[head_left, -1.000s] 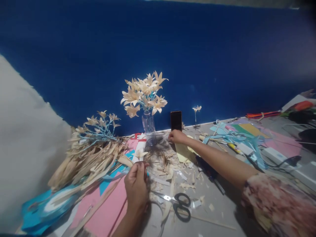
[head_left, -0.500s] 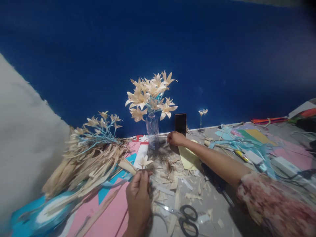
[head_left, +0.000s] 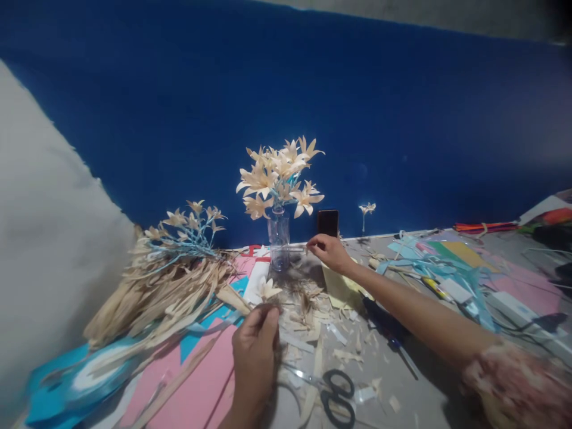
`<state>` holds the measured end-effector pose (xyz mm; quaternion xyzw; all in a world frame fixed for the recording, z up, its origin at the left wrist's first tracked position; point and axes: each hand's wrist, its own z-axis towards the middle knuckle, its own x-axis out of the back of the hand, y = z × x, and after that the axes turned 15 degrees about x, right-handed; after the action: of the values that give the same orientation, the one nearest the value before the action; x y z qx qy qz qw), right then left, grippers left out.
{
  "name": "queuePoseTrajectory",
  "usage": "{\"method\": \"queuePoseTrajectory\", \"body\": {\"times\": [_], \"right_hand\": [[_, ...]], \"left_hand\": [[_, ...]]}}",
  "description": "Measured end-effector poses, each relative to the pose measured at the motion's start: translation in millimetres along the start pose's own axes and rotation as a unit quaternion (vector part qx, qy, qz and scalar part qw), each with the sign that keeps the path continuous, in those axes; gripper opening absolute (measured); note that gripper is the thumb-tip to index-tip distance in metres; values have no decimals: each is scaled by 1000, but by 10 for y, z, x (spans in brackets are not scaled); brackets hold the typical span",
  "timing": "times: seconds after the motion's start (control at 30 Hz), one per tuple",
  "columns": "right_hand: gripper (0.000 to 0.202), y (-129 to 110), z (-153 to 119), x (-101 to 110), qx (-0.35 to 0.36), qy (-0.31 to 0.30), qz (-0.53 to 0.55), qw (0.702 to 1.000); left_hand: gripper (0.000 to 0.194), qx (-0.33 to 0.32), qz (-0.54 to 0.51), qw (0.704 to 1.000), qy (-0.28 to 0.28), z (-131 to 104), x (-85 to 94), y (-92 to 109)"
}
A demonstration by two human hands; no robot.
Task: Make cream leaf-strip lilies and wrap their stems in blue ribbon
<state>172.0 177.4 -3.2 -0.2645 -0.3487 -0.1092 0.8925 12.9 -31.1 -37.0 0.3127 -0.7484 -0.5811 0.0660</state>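
My left hand [head_left: 255, 348] is closed in a pinch at the lower middle. Just beyond its fingertips sits a cream artificial flower [head_left: 269, 289], apparently held there, its stem hidden. My right hand [head_left: 329, 250] reaches forward beside a clear plastic vase [head_left: 280, 244], fingers curled close together near the ends of thin sticks [head_left: 297, 246]. What they grip, if anything, is too small to make out. A bunch of cream flowers [head_left: 283, 173] with light blue stems stands in the vase. Behind my right hand a phone [head_left: 328, 223] leans against the wall.
Black-handled scissors [head_left: 338, 396] lie among scraps in front. Left are dried husks [head_left: 156, 292], more blue-stemmed flowers [head_left: 190, 229], pink paper [head_left: 205, 381] and a blue ribbon roll [head_left: 96, 378]. A glue gun [head_left: 379, 316] lies under my right forearm; ribbons and papers [head_left: 456, 268] spread right.
My right hand has shifted slightly right, its fingers now less tightly bunched. The left hand keeps its pinch near the flower. The view has tilted a little.
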Motion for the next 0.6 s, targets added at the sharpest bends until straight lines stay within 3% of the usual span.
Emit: {"method": "queuePoseTrajectory", "body": {"times": [0.17,0.27,0.4,0.6], "right_hand": [[9,-921,-349,285,37,66,101,992],[10,-1331,-563,318,98,102,81,987],[14,-1506,-771,237,141,120,36,982],[16,-1507,-959,240,59,134,79,986]], "left_hand": [[33,41,-45,996,-61,-123,-67,59],[34,22,-46,993,-105,-223,-117,82],[26,9,6,994,-111,-320,-150,53],[22,16,-4,994,-107,-389,-199,45]]}}
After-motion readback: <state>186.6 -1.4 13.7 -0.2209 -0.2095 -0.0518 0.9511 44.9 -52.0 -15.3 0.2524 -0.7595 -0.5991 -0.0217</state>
